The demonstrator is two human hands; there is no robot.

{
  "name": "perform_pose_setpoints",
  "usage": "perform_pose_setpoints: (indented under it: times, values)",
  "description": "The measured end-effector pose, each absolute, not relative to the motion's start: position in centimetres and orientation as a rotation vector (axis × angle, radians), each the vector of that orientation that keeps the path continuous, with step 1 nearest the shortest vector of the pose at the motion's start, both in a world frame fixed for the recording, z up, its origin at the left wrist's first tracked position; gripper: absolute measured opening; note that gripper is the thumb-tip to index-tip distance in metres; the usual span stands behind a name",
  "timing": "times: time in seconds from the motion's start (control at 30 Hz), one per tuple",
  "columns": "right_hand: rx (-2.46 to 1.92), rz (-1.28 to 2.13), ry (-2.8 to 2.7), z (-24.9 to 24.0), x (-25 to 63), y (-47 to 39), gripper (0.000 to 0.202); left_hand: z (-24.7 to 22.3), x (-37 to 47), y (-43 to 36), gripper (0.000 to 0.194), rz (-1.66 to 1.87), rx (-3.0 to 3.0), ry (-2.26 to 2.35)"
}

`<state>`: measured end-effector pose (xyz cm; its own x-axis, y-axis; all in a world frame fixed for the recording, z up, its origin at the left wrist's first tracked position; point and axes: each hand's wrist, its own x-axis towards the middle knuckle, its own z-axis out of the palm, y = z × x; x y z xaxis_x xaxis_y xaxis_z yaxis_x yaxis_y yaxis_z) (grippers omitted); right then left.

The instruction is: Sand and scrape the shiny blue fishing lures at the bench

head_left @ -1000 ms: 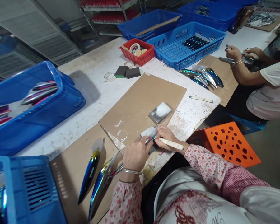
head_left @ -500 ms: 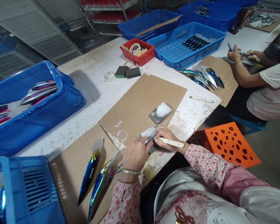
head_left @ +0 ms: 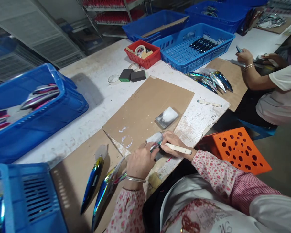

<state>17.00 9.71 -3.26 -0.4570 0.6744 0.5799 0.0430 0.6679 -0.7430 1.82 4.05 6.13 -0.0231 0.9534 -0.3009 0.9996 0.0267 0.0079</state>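
Observation:
My left hand (head_left: 140,161) is closed around a shiny fishing lure (head_left: 154,147) near the table's front edge. One end of the lure shows between my hands, and a colourful part sticks out behind the left hand. My right hand (head_left: 171,143) pinches a slim tool with a whitish handle (head_left: 179,148), its tip at the lure; the tip is too small to make out. To the left, a blue and gold lure (head_left: 93,184) and a second blue lure (head_left: 103,194) lie on cardboard. Beyond my hands sits a grey block (head_left: 167,117) with white powder on top.
A cardboard sheet (head_left: 145,103) covers the table's middle. Blue crates (head_left: 70,106) with lures stand left, a red basket (head_left: 154,60) and blue basket (head_left: 177,66) behind. Another whitish-handled tool (head_left: 210,103) lies right. A co-worker's hands (head_left: 244,56) hold a lure beside a lure pile (head_left: 214,81).
My hands stay almost in the same place, with the tool still at the lure. On the right, the co-worker's hands have shifted slightly.

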Motion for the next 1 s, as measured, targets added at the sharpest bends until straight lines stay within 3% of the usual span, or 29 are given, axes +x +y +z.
perform_pose_setpoints:
  times: [1.0]
  values:
    - [-0.621,0.833,-1.993,-3.36,17.0,9.7,0.021,5.98,1.81,3.97,0.038,-0.327,2.012,2.093]
